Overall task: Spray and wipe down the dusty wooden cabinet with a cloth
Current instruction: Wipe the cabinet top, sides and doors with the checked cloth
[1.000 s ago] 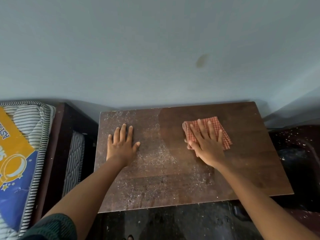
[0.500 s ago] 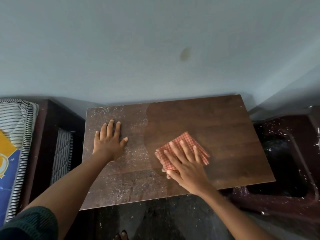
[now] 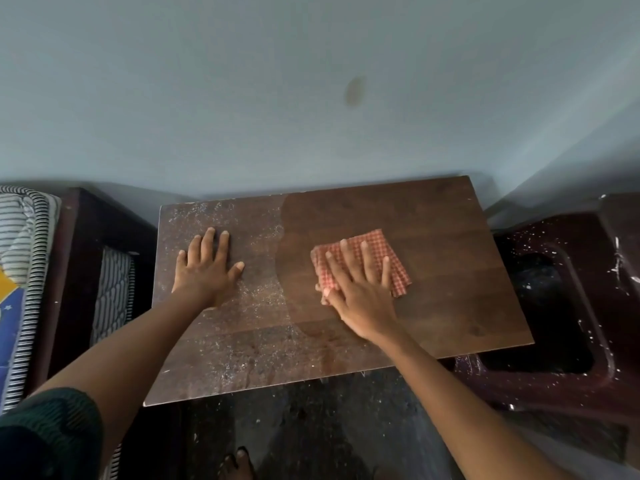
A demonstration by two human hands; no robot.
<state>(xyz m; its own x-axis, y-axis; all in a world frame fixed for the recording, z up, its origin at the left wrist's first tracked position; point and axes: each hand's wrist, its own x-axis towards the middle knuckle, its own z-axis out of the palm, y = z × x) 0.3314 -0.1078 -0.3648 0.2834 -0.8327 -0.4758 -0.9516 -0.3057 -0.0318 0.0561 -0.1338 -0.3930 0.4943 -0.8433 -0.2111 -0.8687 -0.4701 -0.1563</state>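
Cabinet top (image 3: pixel 433 237): stood against the wall (image 3: pixel 242 98), right half dark and clean, left half and near left corner speckled with pale dust (image 3: pixel 242 348).
Cloth (image 3: pixel 372 244): red-checked, folded, lay flat on the cleaned right half near the middle; half a second earlier had lain nearer the front edge, a second earlier up toward the back, so had been swept down and back up again.
Right hand (image 3: pixel 360 285): open, palm down, fingers spread, pressed flat onto the cloth rather than gripping it; had travelled with the cloth through each stroke.
Left hand (image 3: pixel 207 268): open, palm down, rested on the dusty left half, empty; kept the same spot across all three views, apparently bracing.
Clean boundary: curved edge just left of the cloth, running from the back toward the front; barely shifted leftward over the last second.
Meaning for the task: strokes repeated over ground already wiped; roughly half the top judged done, dusty left side and front strip left to cover, left hand likely needing to lift clear first.
Spray bottle: none visible.
Surroundings: striped mattress (image 3: pixel 20 237) on a dark bed frame (image 3: pixel 79 271) to the left, a dark paint-flecked plastic chair (image 3: pixel 571 306) to the right, a bare toe (image 3: pixel 239 459) on the floor (image 3: pixel 329 427) below.
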